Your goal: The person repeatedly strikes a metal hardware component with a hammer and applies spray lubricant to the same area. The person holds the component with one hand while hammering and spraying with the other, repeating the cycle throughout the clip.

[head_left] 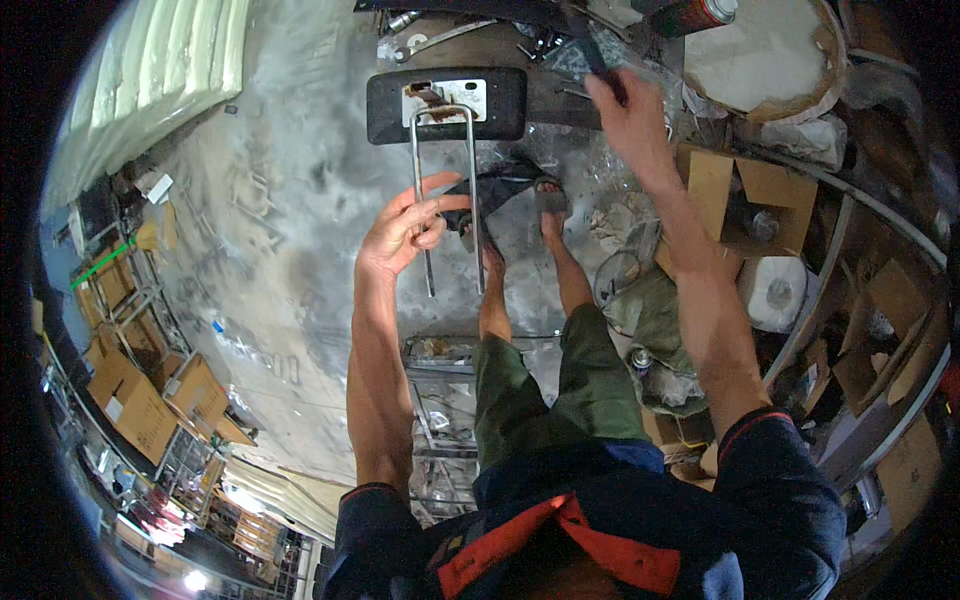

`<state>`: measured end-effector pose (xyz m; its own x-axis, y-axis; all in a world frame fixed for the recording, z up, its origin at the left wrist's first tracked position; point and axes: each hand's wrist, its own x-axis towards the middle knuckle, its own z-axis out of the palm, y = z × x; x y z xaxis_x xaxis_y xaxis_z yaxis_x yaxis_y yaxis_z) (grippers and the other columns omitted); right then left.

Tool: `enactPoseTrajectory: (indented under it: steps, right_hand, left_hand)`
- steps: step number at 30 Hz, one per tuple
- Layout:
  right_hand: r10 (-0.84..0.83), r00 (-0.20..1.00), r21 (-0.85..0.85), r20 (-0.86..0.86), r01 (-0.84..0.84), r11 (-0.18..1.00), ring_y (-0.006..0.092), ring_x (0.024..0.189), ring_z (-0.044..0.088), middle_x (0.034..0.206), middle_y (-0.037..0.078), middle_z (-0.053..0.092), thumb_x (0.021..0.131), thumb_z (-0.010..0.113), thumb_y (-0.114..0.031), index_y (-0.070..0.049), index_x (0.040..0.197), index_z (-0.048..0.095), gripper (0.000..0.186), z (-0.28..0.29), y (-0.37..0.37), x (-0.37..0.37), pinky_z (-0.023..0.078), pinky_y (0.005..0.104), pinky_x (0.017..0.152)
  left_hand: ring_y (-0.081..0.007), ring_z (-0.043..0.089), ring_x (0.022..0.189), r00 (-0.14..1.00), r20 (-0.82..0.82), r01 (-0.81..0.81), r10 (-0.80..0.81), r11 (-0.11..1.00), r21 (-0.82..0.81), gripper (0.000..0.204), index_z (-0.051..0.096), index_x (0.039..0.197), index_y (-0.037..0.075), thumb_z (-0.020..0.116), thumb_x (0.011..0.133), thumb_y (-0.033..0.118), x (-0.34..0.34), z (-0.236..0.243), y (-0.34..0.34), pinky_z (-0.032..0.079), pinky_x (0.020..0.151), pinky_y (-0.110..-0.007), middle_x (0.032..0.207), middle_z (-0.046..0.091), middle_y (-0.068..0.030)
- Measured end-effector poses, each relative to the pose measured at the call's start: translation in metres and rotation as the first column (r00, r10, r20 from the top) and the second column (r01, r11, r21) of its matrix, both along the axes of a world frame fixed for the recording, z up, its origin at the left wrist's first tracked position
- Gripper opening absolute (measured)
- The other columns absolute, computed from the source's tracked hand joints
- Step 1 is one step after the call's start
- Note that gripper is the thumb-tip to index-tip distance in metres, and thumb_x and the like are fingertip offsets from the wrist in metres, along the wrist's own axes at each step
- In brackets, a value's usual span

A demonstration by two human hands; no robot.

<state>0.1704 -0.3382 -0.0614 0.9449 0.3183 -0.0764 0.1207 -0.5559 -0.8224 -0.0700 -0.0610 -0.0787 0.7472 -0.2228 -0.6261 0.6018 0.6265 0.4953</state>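
A black padded headrest [384, 108] stands ahead of me, with a pale metal plate [468, 98] and a rusty bracket [424, 92] on it. A bent U-shaped steel bar [474, 160] runs from the plate, its two legs pointing towards me. My left hand [405, 232] is at the left leg of the bar, ring and little fingers curled by it, index and middle fingers stretched across towards the right leg. Raised to the right of the headrest, my right hand [632, 125] is closed round a dark, long-handled tool [594, 52]; its far end is unclear.
Loose tools and a wrench [452, 38] lie beyond the headrest. A spray can [700, 16] and a round white-topped drum [762, 60] are at far right. An open cardboard box [708, 196] is right of my legs. White ribbed panels [150, 95] stand far left.
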Motion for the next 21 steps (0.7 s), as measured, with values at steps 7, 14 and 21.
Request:
enactPoseTrajectory:
  steps: [7,14,21]
  right_hand:
    - [0.101,0.979,0.077,-0.174,-0.088,0.993,0.0243,0.062,0.064,0.072,0.015,0.065,0.104,0.065,-0.030,0.002,0.099,0.063,0.033,-0.007,0.003,-0.099,0.047,0.0421,0.058]
    - [0.045,0.989,-0.024,-0.142,-0.049,0.999,0.0479,0.071,0.067,0.074,0.027,0.064,0.101,0.069,-0.024,0.003,0.095,0.061,0.028,-0.004,0.032,-0.132,0.048,0.0473,0.058]
    - [0.110,0.989,0.020,-0.100,-0.108,0.994,0.0449,0.066,0.066,0.073,0.026,0.064,0.102,0.068,-0.023,0.002,0.096,0.062,0.027,0.007,0.024,-0.121,0.047,0.0465,0.056]
  left_hand:
    - [-0.0138,0.063,0.079,0.999,-0.034,-0.023,0.025,0.999,0.045,0.069,0.040,0.157,0.002,0.070,0.097,0.014,0.026,-0.016,-0.023,0.052,0.066,-0.026,0.136,0.066,-0.0213]
    - [-0.0359,0.067,0.101,0.988,-0.142,0.146,0.068,-0.070,0.987,0.121,0.025,0.159,-0.005,0.097,0.065,0.023,0.039,0.022,-0.100,0.056,0.087,-0.048,0.112,0.062,-0.0168]
    - [-0.0463,0.063,0.113,0.972,-0.133,0.160,0.196,-0.132,0.978,0.101,0.042,0.142,-0.004,0.093,0.061,0.027,0.056,0.019,-0.100,0.049,0.095,-0.055,0.121,0.062,-0.0273]
